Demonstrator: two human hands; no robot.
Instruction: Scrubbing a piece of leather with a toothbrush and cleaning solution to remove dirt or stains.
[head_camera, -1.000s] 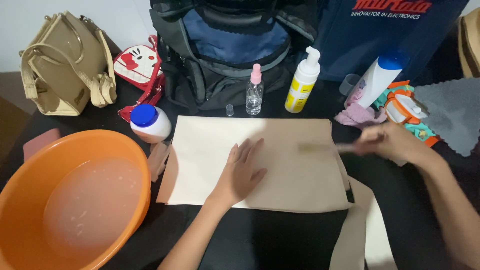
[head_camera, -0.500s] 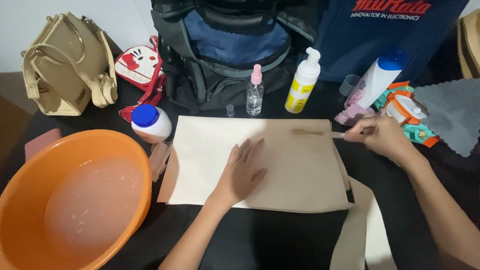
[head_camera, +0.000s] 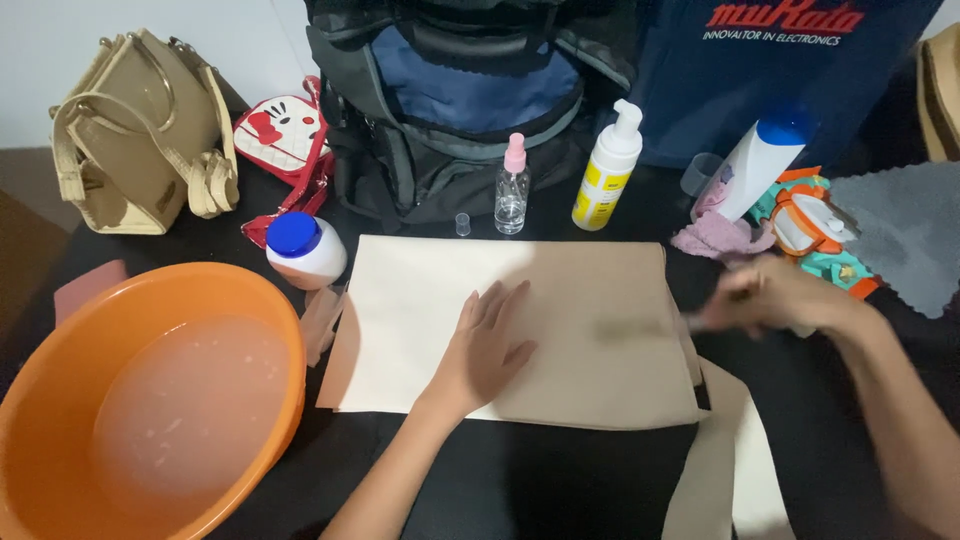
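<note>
Left hand (head_camera: 487, 345) flat on bag (head_camera: 590, 300) — right hand (head_camera: 775, 295) grips blurred brush (head_camera: 630, 328), seemingly.

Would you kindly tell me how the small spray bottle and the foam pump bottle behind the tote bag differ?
The spray bottle is clear with a pink top; the pump bottle is opaque white with a yellow label and a white pump head. The spray bottle is shorter and slimmer than the pump bottle. Both stand upright, side by side, on the black table.
</note>
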